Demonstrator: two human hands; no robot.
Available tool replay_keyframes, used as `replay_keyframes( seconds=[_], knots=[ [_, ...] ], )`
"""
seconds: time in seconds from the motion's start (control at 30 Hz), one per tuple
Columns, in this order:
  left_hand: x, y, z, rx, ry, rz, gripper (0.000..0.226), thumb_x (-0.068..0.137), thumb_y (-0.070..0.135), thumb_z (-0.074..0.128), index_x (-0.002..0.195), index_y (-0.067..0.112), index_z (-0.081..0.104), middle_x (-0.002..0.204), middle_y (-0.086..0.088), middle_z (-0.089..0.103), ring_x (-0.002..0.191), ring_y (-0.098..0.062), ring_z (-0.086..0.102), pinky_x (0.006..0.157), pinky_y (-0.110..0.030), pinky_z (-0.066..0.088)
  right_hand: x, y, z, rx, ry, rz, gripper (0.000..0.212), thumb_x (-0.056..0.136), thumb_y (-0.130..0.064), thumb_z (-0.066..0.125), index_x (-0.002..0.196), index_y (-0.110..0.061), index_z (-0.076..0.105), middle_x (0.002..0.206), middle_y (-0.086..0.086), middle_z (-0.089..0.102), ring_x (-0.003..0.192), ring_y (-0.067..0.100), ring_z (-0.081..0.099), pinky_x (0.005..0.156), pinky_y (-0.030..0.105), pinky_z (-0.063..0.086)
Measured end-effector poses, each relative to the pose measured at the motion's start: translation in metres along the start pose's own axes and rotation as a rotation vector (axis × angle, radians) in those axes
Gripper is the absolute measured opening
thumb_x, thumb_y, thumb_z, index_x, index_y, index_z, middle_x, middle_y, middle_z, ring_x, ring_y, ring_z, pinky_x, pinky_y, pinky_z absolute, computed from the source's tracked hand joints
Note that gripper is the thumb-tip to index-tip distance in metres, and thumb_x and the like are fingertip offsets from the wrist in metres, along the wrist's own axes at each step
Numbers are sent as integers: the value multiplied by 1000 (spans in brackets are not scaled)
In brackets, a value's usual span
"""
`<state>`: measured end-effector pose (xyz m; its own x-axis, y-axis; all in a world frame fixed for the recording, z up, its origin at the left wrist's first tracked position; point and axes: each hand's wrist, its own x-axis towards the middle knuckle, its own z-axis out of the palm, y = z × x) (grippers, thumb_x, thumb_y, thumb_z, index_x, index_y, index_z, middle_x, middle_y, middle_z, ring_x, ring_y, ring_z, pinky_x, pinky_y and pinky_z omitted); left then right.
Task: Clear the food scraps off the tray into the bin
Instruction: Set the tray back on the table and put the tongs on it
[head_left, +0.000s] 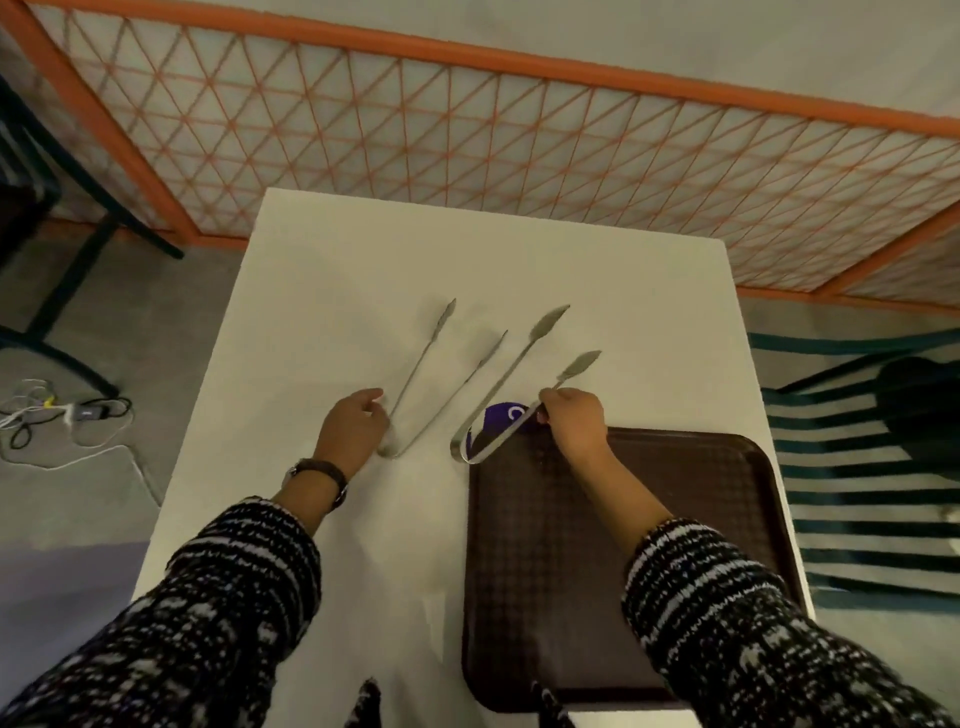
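A dark brown tray (597, 571) lies at the near right of the white table (322, 291); I see no food scraps on it. Two metal tongs lie on the table with their tips pointing away. My left hand (350, 431) rests at the closed end of the left tongs (441, 384), fingers curled against it. My right hand (574, 421) pinches the near arm of the right tongs (511, 374), whose bend sits over the tray's far left corner. A purple object (501, 421) lies under those tongs, partly hidden. No bin is in view.
An orange lattice fence (467, 130) stands beyond the table. A dark chair frame (62, 270) and loose cables (62, 415) are on the floor to the left. A teal slatted chair (872, 467) with a dark object on it stands to the right.
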<state>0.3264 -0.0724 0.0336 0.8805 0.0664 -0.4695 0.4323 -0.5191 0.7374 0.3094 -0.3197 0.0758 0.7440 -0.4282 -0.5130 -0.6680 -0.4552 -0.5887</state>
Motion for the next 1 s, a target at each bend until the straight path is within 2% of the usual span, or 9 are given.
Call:
replay_keyframes(
  seconds=[0.1, 0.2, 0.27, 0.47, 0.6, 0.73, 0.83, 0.93, 1.0],
  knots=[
    [13, 11, 17, 225, -28, 31, 29, 91, 16, 46, 114, 4, 57, 118, -20, 60, 105, -35, 57, 84, -33, 45, -25, 31, -22, 44, 25, 8, 38, 91, -25, 48, 53, -19, 54, 59, -4, 58, 73, 26, 59, 85, 41, 44],
    [18, 14, 30, 387, -8, 70, 35, 91, 14, 45, 124, 6, 49, 117, -25, 57, 103, -40, 56, 85, -41, 46, -51, 67, -41, 7, 54, 23, 38, 93, -27, 49, 56, -18, 49, 54, -3, 52, 62, 20, 53, 87, 39, 39],
    [19, 15, 37, 441, -3, 92, 31, 91, 11, 44, 121, 6, 49, 115, -25, 57, 102, -41, 56, 85, -43, 46, -66, 91, -53, -29, 91, 32, 39, 93, -27, 49, 56, -15, 45, 53, 0, 48, 56, 15, 46, 86, 35, 33],
    [-14, 22, 56, 267, -33, 27, 33, 92, 13, 46, 124, 5, 48, 121, -19, 57, 106, -37, 56, 88, -40, 45, -101, 159, -79, 35, 156, 120, 39, 92, -30, 51, 71, 2, 61, 64, 9, 58, 64, 20, 55, 95, 41, 36],
    [-67, 25, 80, 129, 36, 15, 31, 90, 11, 47, 120, 3, 45, 105, -22, 62, 90, -40, 61, 77, -41, 49, -119, 192, -90, 61, 189, 179, 35, 91, -28, 52, 62, -9, 55, 66, 10, 58, 65, 20, 54, 100, 45, 36],
    [-134, 27, 113, 62, 27, 69, 28, 90, 9, 48, 118, 4, 44, 90, -11, 56, 82, -31, 56, 79, -40, 47, -134, 215, -97, 62, 195, 230, 36, 92, -27, 52, 58, -15, 54, 64, 5, 59, 70, 22, 57, 101, 44, 35],
    [-170, 21, 139, 42, -11, 129, 28, 89, 7, 50, 117, 7, 44, 90, -8, 55, 79, -25, 53, 74, -33, 43, -141, 230, -101, 75, 193, 252, 36, 93, -27, 52, 59, -13, 56, 59, 1, 58, 67, 22, 57, 99, 44, 37],
    [-191, 12, 164, 36, -52, 127, 30, 89, 5, 52, 118, 5, 46, 84, -3, 55, 74, -18, 53, 70, -29, 42, -147, 242, -105, 106, 198, 267, 36, 92, -25, 52, 59, -14, 59, 54, -2, 55, 58, 16, 53, 90, 41, 37],
    [-198, 7, 179, 33, -75, 107, 31, 90, 5, 52, 120, 4, 46, 77, 6, 53, 67, -8, 52, 60, -18, 38, -152, 248, -108, 132, 202, 275, 33, 92, -26, 52, 66, -10, 64, 59, 2, 60, 61, 16, 57, 96, 45, 38]
  ],
)
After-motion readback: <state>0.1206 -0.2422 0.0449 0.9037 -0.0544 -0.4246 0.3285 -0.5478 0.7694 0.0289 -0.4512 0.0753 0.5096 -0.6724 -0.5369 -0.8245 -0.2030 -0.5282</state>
